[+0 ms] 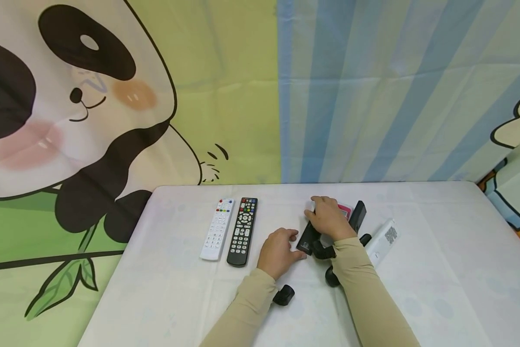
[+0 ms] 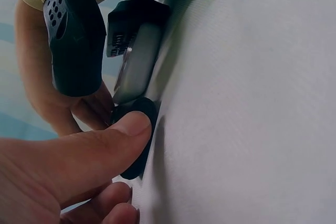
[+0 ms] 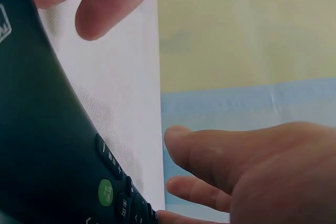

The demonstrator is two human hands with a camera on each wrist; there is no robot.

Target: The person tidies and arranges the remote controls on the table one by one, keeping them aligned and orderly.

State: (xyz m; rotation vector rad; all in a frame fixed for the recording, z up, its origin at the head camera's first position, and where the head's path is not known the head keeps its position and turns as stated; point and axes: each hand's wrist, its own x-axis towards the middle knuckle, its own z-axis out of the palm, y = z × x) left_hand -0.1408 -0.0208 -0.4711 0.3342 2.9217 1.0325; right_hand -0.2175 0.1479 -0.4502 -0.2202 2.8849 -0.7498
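My left hand (image 1: 279,253) rests by the near end of a black remote control (image 1: 305,241), thumb against its corner. In the left wrist view, that thumb (image 2: 126,129) lies on the rounded dark end, its other fingers below. My right hand (image 1: 329,219) covers the remote's far part. The right wrist view shows the remote (image 3: 42,103) close up, with a green button. There, my right thumb (image 3: 205,150) stands apart from it, and a fingertip lies near its far end. A pink-edged white object (image 1: 344,209) and another dark remote (image 1: 358,214) lie beside the right hand.
A white remote (image 1: 217,229) and a black remote (image 1: 242,231) lie side by side at the left. A white device with a printed code (image 1: 383,241) lies right of my right forearm. Behind the white table (image 1: 442,270) hangs a panda-print cloth (image 1: 225,96).
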